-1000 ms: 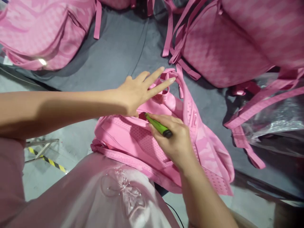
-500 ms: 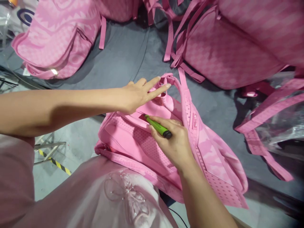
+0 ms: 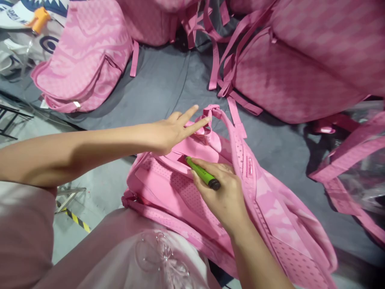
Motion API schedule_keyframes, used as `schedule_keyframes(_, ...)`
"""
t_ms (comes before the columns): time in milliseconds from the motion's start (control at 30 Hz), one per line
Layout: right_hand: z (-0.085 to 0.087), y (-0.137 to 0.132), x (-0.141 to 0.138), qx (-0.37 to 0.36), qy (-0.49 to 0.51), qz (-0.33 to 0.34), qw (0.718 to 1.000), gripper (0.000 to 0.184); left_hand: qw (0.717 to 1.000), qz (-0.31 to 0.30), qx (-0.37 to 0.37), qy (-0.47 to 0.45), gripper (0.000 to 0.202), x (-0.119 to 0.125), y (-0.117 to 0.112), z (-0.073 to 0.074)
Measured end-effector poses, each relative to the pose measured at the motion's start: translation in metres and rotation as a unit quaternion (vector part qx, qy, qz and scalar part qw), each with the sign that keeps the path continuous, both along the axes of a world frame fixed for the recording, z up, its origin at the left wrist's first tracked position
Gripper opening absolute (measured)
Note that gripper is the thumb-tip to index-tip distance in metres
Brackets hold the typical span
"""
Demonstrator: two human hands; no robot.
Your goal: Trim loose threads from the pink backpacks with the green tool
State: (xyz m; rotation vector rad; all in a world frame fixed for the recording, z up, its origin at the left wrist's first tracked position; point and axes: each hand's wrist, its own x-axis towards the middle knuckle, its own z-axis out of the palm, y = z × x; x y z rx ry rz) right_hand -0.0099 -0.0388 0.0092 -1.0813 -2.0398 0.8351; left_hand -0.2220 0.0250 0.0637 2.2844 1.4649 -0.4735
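A pink backpack point(image 3: 207, 224) lies in front of me, its padded, dotted back panel and straps turned up. My right hand point(image 3: 224, 186) is closed round a green pen-like tool point(image 3: 203, 173) with black ends; its exact kind is not clear. The dark tip meets the pink fabric near the top of the back panel. My left hand point(image 3: 177, 130) rests on the upper part of the bag, beside the top loop point(image 3: 212, 110). Two of its fingers stretch out and apart, and it grips nothing.
More pink backpacks stand on the grey cloth-covered table point(image 3: 159, 80): one at the left point(image 3: 87, 60), a large checkered one at the right point(image 3: 300, 72). An orange tool point(image 3: 39, 20) lies far left. Clear plastic point(image 3: 361, 176) and straps are at the right.
The whole view has shifted, so the bags sit slightly lower and further right. Both hands keep nearly the same places on the backpack, and the green tool stays in my right hand.
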Motion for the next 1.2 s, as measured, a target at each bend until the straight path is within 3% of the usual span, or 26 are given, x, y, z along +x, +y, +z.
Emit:
schedule_keyframes(167, -0.003, 0.003, -0.012, 0.019, 0.013, 0.007, 1.000, 0.022, 0.998, -0.020, -0.028, 0.044, 0.134, 0.004, 0.007, 0.005)
schedule_keyframes(433, -0.007, -0.004, -0.014, 0.040, 0.006, -0.027, 0.999, 0.023, 0.999, -0.039, 0.028, 0.000, 0.130, -0.007, 0.003, -0.007)
schedule_keyframes(733, -0.002, -0.003, -0.009, -0.002, 0.007, -0.019, 1.000, 0.025, 0.999, -0.032, 0.033, -0.022, 0.128, -0.009, 0.003, -0.011)
schedule_keyframes(1033, -0.001, 0.005, -0.016, -0.003, 0.000, 0.030, 1.000, 0.024, 0.999, -0.029, 0.020, -0.032, 0.124, -0.007, 0.002, -0.006)
schedule_keyframes(1200, -0.002, 0.005, -0.019, 0.026, -0.020, 0.014, 0.999, 0.024, 0.999, -0.019, 0.023, -0.045, 0.121, -0.009, 0.001, -0.007)
